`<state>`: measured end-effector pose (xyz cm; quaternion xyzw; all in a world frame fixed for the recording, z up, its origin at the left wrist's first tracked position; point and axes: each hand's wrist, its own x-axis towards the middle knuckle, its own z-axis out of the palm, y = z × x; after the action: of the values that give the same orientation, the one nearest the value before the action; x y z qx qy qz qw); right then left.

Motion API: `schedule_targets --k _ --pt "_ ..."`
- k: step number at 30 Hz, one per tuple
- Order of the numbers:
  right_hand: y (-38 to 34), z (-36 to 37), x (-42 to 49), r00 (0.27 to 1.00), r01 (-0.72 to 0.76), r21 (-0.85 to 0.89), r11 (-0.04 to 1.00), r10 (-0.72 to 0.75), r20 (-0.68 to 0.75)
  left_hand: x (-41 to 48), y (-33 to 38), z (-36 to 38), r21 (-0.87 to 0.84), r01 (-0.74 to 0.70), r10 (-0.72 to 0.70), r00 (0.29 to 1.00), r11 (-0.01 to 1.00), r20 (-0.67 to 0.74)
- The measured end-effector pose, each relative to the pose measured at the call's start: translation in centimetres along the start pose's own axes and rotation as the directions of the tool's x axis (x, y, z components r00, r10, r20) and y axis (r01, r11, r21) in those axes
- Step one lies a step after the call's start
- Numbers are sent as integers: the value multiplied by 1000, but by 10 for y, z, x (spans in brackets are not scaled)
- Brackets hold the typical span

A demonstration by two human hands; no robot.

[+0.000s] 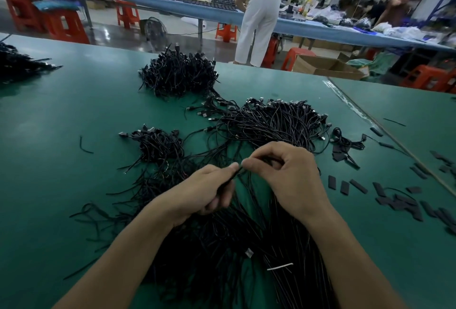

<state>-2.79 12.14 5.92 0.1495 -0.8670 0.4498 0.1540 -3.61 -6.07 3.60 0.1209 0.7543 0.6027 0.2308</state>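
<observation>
My left hand (209,190) and my right hand (288,175) meet above the green table (61,136), fingertips nearly touching. Between them runs a thin black cable (238,173): the left thumb and forefinger pinch it, and the right hand's curled fingers pinch its other part. What exactly sits at the pinch point is too small to tell. Below my forearms lies a dense spread of loose black cables (222,247), one with a white tie (280,266).
Piles of black USB cables lie at the far centre (180,74), right of centre (276,118), left of centre (158,143) and far left (17,64). Short black sleeve pieces (404,202) scatter at the right. A person in white trousers (259,17) stands beyond the table.
</observation>
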Motion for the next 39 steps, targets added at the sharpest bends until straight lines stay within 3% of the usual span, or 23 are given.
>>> schedule_targets --k 2,5,7,10,12,13,15,17,19,21,24,29,32,34,39 --pt "1 3 1 999 -36 86 996 37 -9 -3 1 -4 -297 -39 77 990 954 117" --pt "3 15 -4 990 -116 136 984 104 90 -3 9 -7 -702 -56 249 952 710 176" --pt "2 26 -10 970 -164 135 977 134 205 0 17 -5 -813 -123 293 954 570 61" --pt "1 35 -17 949 -112 -17 994 112 295 6 22 -1 -808 -297 234 951 508 -202" --pt "-1 34 -18 940 -70 -81 994 93 329 10 18 1 -727 -397 258 918 560 -302" --pt "-4 31 -18 937 -54 -74 996 76 341 12 15 2 -628 -447 277 893 637 -355" --pt "-8 25 -15 944 18 -89 996 13 330 12 10 3 -288 -485 329 829 826 -452" --pt "-11 19 -12 960 123 -185 975 -70 273 11 7 6 45 -385 365 825 922 -431" --pt "-11 12 -8 971 156 -241 958 -103 217 7 7 9 191 -250 302 895 949 -329" --pt "-10 6 -7 980 112 -170 979 -81 181 3 8 9 105 -169 188 958 980 -214" --pt "-7 3 -7 982 3 92 996 -20 190 -3 8 3 14 -90 91 993 996 -71" --pt "-5 5 -5 946 -89 338 937 -27 323 -6 2 -8 -194 -76 108 982 978 156" --pt "-8 3 -4 930 -98 379 920 -51 364 -8 -1 -12 -354 -21 122 956 935 268" --pt "-6 2 -3 933 -110 326 939 -16 360 -8 -2 -9 -363 -32 129 961 931 245" --pt "-3 2 -6 963 -80 103 992 50 265 1 -1 10 -231 -104 98 995 967 -38"
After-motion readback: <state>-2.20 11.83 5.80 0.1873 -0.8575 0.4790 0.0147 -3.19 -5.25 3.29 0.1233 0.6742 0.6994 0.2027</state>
